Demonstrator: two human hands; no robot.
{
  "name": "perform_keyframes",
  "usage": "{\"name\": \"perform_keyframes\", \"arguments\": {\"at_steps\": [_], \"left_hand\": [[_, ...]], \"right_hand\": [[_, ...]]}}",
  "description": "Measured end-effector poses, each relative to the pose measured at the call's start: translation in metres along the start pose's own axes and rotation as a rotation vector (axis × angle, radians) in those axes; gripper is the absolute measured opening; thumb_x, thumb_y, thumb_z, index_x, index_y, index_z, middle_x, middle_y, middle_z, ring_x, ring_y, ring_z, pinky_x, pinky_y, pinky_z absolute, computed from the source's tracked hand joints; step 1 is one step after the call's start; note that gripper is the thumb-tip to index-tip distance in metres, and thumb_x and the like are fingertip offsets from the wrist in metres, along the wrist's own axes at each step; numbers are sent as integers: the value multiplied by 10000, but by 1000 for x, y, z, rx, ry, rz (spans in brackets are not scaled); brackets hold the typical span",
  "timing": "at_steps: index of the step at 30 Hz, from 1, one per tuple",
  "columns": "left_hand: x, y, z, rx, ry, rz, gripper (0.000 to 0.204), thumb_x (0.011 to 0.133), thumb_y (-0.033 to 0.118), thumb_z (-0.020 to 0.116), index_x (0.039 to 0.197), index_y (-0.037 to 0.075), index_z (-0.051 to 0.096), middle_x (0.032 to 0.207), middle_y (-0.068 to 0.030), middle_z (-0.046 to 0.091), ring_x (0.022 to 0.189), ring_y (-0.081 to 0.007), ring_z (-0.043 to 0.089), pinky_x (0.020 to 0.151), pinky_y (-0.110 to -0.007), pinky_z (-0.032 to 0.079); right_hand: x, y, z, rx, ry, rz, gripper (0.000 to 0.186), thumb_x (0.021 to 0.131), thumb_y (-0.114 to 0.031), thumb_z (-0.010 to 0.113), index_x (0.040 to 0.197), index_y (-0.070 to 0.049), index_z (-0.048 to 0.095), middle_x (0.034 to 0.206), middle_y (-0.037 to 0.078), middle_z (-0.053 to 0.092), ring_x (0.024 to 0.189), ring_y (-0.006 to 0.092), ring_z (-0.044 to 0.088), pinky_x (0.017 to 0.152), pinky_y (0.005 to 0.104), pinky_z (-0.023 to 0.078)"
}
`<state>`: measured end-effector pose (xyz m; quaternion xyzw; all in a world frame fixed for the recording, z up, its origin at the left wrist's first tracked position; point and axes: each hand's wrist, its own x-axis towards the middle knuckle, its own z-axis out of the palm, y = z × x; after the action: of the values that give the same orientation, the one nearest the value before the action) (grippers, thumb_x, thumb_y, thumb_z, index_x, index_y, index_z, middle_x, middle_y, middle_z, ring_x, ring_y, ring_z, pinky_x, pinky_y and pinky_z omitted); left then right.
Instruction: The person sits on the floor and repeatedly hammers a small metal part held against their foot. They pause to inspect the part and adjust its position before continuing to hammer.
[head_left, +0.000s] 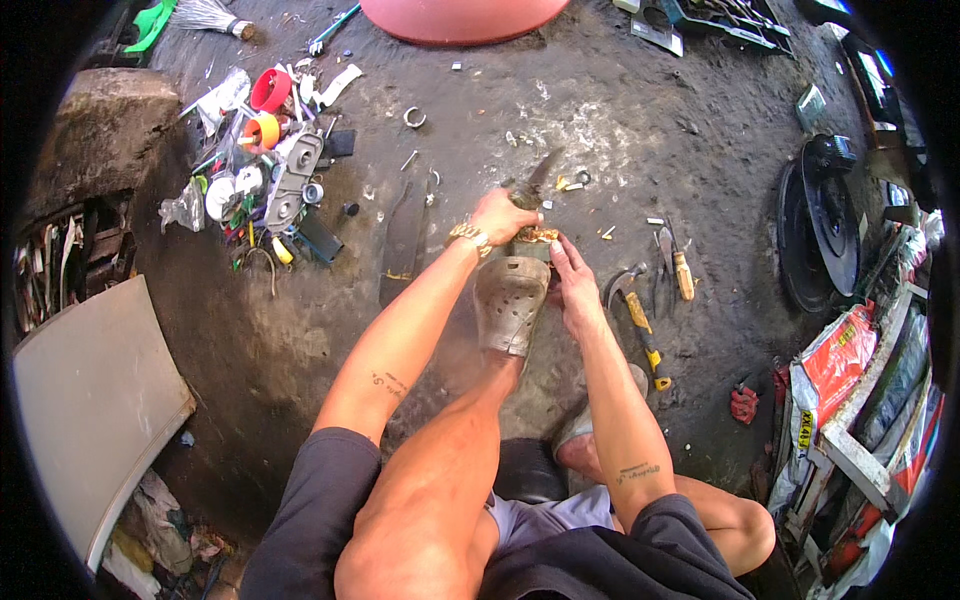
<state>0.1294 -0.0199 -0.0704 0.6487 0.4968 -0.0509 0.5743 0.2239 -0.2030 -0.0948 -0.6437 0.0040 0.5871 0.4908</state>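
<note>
My left hand (498,216), closed, grips a dark, worn piece with a curved, pointed end (545,170) sticking out past the fingers; its exact kind is unclear. Just below that hand lies a small, shiny coppery metal part (537,235) on a dark block. My right hand (575,287) has its fingertips against the right end of the coppery part, its thumb mostly hidden. A brown clog (511,305) on my foot presses down right at the block's near side. To the right of my right hand are a hammer (640,325) with a yellow-and-black handle and a wooden-handled tool (683,275).
A heap of plastic and metal scrap (285,180) covers the ground at left, above a pale panel (100,400). Black round covers (820,225) and filled sacks (840,370) line the right. A pink basin (465,20) stands at the far side; a red object (743,403) lies right.
</note>
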Motion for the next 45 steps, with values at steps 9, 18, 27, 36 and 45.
{"name": "perform_keyframes", "arguments": {"at_steps": [9,18,27,36,45], "left_hand": [[15,-14,2,89,-42,12,481,727,340,842,1065,15,735,995,-155,760,921,-262,727,861,-393,551],[-4,-1,-5,232,28,-51,499,743,352,828,1115,34,730,1031,-178,753,985,-305,725,880,-405,550],[-33,0,-34,337,112,129,353,818,353,775,1061,104,711,905,-182,736,878,-376,711,770,-455,547],[-79,23,-51,931,-118,260,221,826,128,627,1021,39,680,880,-232,716,878,-414,708,782,-517,565],[-59,-18,-43,840,-205,200,394,791,128,692,1180,92,641,964,-224,718,949,-420,695,800,-530,567]], "right_hand": [[-3,0,9,118,-41,-4,621,1017,-416,602,1518,-96,420,1256,68,629,1053,160,630,875,333,518],[-7,-7,-2,320,-140,169,557,1026,-462,557,1344,-3,565,1218,88,676,1061,199,655,928,388,532],[-26,-20,-25,-204,-19,-23,415,1021,-330,606,1335,-57,609,1012,79,721,750,115,660,647,263,554],[-91,-15,-141,-1532,389,-187,469,880,-277,735,1246,-51,549,1170,201,582,1067,388,595,905,489,497],[-126,-67,-65,-834,221,-223,293,967,-264,654,1120,-18,615,967,190,691,788,351,700,701,424,528]]}}
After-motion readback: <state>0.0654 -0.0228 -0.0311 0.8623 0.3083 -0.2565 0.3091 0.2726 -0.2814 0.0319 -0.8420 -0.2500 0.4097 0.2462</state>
